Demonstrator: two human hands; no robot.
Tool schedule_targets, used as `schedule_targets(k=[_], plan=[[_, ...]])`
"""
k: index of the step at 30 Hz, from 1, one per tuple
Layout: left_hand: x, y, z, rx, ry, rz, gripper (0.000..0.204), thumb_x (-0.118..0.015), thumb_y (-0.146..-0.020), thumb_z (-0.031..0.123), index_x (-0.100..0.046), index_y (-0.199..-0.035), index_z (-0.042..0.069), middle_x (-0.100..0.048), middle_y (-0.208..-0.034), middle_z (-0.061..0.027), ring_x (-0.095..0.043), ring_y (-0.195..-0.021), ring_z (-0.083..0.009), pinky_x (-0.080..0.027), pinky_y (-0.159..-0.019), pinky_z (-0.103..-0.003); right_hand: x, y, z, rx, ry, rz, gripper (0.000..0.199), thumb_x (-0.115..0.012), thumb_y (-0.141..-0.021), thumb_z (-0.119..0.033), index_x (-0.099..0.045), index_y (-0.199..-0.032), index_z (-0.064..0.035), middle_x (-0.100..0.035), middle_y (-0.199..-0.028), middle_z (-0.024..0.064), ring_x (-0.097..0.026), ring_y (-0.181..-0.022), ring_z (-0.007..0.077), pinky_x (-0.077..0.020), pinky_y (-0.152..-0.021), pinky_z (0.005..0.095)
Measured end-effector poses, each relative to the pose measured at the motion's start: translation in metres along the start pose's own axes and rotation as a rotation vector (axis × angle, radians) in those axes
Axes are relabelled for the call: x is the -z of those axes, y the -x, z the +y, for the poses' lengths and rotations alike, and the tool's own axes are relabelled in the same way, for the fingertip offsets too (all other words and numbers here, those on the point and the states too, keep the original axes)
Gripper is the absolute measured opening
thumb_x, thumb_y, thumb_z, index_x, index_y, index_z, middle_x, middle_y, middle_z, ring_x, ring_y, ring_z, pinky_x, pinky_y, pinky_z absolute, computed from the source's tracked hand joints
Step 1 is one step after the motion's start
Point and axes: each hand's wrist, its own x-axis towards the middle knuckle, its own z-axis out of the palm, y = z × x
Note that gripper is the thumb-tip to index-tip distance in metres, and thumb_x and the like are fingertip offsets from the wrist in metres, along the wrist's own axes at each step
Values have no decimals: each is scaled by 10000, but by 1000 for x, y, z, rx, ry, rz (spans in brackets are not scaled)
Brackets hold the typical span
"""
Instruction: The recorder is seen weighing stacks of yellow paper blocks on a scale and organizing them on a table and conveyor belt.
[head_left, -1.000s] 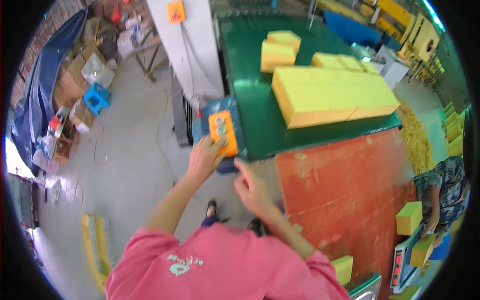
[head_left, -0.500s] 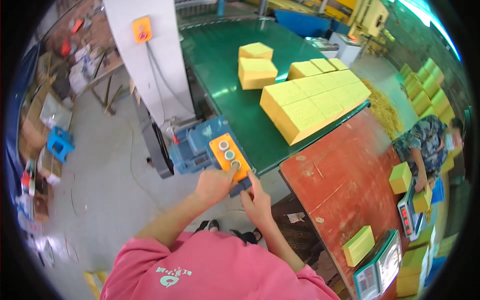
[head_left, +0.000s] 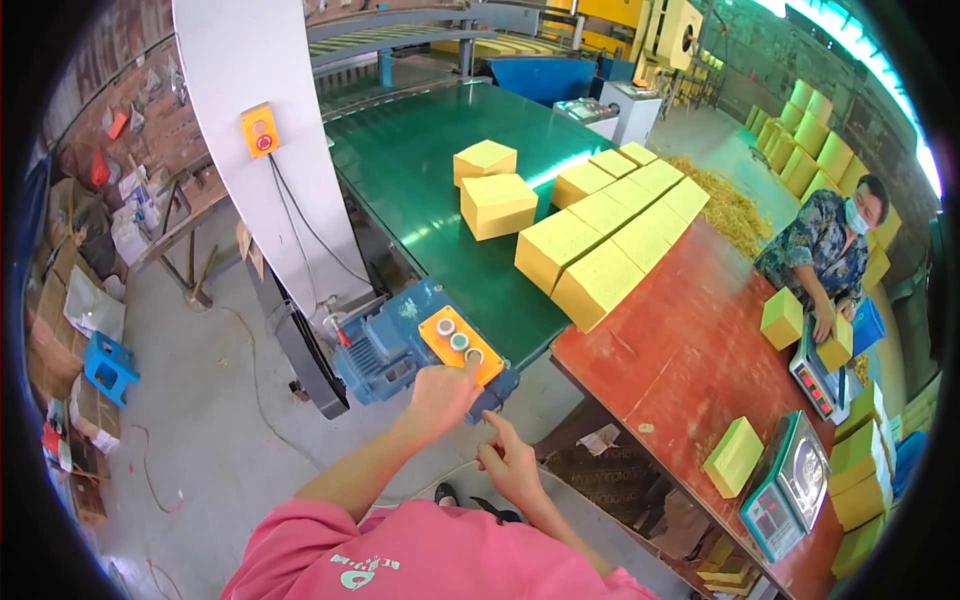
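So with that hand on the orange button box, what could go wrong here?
The left hand touches the orange button box, whose three buttons sit close together, so the wrong one might get pressed. If the green belt moves, the yellow blocks bunched at its end could jam or tumble onto the red table.

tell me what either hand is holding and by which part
Nothing is held. The left hand presses a fingertip on a button of the orange control box; the right hand hangs free below it.

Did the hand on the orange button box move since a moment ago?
Cannot tell for sure: the camera swung. The left hand was on the orange button box before and still touches its near end, at the nearest button.
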Motion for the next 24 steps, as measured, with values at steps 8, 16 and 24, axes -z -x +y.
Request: schedule_targets(k=[8,16,24], plan=[[-13,1,-1,104,-73,2,547,-706,-813,310,-510,-1297,149,-670,-695,-117,-678,-644,-307,-512,-550,-454,12,55,3,32,54,-110,463,-554,-902,-30,-478,-1358,-4,-625,-766,64,-611,-669,112,-511,-638,265],[-12,-1,11,218,-87,-118,542,-622,-852,221,-478,-1375,205,-695,-839,-143,-690,-790,-323,-526,-656,-475,42,154,23,-179,-62,-32,418,-562,-918,-19,-516,-1333,-23,-637,-805,47,-616,-692,87,-517,-656,247],[-7,2,15,236,-131,-105,542,-625,-834,201,-500,-1360,235,-702,-924,-142,-687,-858,-331,-532,-725,-464,69,217,24,-161,-54,99,411,-576,-916,-102,-525,-1313,-9,-656,-773,75,-629,-672,120,-523,-648,280]])
